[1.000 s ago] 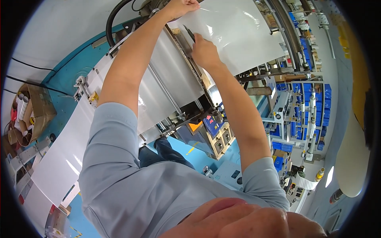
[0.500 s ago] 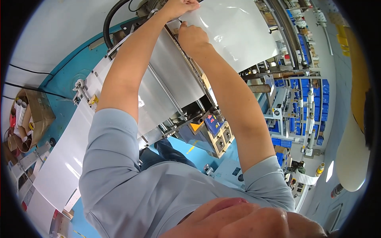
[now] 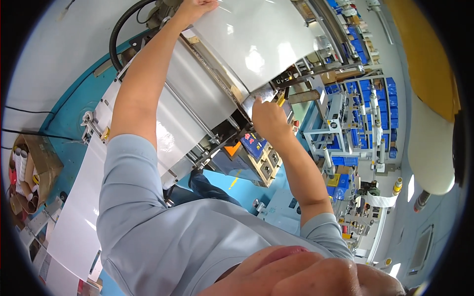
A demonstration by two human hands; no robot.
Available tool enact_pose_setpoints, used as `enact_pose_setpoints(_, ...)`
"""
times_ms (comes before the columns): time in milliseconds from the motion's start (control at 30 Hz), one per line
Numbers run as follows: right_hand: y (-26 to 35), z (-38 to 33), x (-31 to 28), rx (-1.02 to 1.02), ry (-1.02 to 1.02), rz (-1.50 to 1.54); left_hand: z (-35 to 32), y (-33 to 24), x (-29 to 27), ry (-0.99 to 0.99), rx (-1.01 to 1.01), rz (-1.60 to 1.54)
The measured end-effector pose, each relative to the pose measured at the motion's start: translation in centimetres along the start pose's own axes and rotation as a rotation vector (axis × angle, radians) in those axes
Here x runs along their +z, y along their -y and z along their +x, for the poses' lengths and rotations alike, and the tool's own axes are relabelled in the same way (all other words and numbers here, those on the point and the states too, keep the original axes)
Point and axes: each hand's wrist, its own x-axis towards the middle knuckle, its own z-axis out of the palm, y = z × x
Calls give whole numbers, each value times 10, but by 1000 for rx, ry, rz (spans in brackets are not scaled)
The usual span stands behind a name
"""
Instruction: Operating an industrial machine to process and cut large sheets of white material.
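Observation:
A glossy white sheet (image 3: 232, 44) lies over the far part of a machine. At the sheet's far left edge, the fingers of my left hand (image 3: 190, 12) are closed together on it. My right hand (image 3: 270, 121) is by the right end of the long metal bar (image 3: 210, 69) that runs along the sheet's near edge. Its index finger reaches forward to a shiny metal plate (image 3: 259, 95), and the other fingers are curled in. Anything inside that curl is hidden. Nearer me is the machine's smooth grey metal surface (image 3: 195, 96).
A thin roller (image 3: 190, 109) crosses the machine. On the left, another white sheet (image 3: 81, 207) hangs down, beside a cardboard box (image 3: 42, 163) of rolled tubes. A control box with knobs (image 3: 261, 165) stands below my right arm. Blue-bin shelves (image 3: 365, 113) line the right.
My right hand has slid along the sheet's near edge, away from my left hand, to its right end. The whole view has shifted slightly. The left hand still grips the sheet's edge.

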Motion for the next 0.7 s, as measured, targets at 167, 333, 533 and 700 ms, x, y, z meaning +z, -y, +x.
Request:
enact_pose_setpoints(167, -49, -37, 38, 81, -235, 199, -29, -51, -2, 174, 127, -352)
enact_pose_setpoints(333, -100, -99, 102, 231, -437, 906, -165, -163, 82, 648, 127, -417)
enact_pose_setpoints(533, -155, -193, 228, 425, -617, 1931, -323, -251, 246, 1290, 121, -244)
enact_pose_setpoints(700, -220, -293, 374, 631, -907, 1933, -423, -273, 420, 1578, 228, -162)
